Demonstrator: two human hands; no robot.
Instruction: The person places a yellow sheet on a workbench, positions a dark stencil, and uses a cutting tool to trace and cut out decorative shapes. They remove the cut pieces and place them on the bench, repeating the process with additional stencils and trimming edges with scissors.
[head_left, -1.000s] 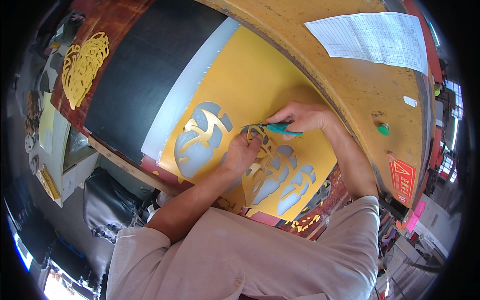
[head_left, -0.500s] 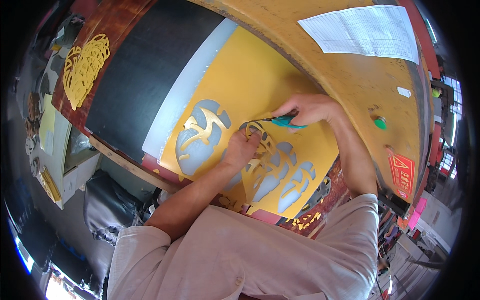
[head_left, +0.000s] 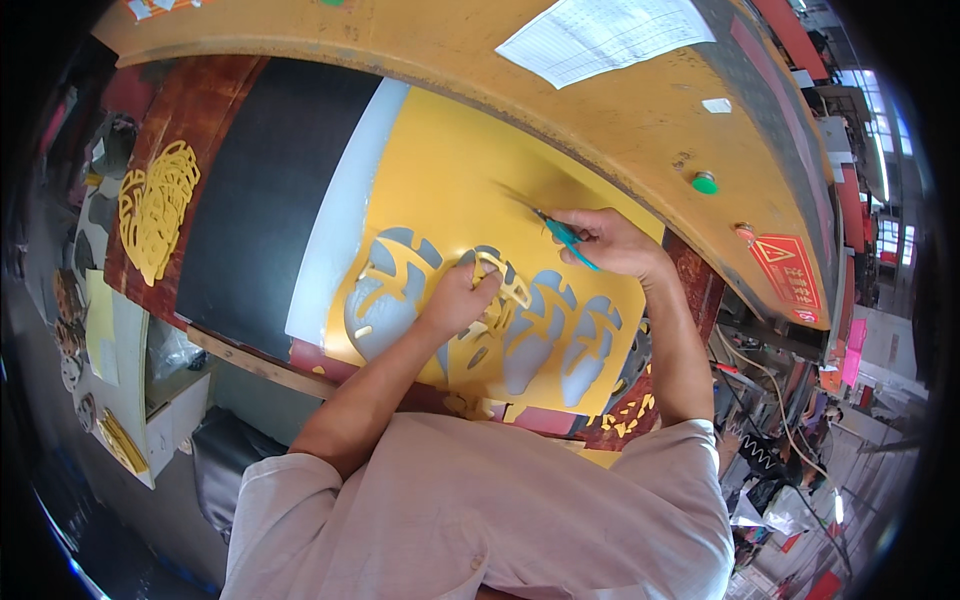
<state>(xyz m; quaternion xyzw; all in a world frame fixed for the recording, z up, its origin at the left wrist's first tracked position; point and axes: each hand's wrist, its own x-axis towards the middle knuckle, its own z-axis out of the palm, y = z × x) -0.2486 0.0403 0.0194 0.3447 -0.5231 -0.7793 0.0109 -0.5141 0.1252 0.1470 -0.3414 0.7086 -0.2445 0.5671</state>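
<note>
Clock from left hand. ~10 o'clock: pile of yellow cut-outs (head_left: 160, 212), overlapped, can't count; then black mat (head_left: 265, 200). Left hand (head_left: 465, 297) over the yellow sheet (head_left: 440, 170), pinched nearly closed on a yellow piece (head_left: 517, 293); part covered by fingers, can't tell if it's free of the sheet. 2 o'clock: scissors (head_left: 567, 242), blades hard to make out; right hand (head_left: 612, 242) curled round the handles, finger placement partly hidden.

Scissors (head_left: 563, 233) over sheet (head_left: 430, 170), right of cut-out piece (head_left: 517, 293); cutout pile (head_left: 160, 215) left, on tabletop (head_left: 208, 95)
</note>
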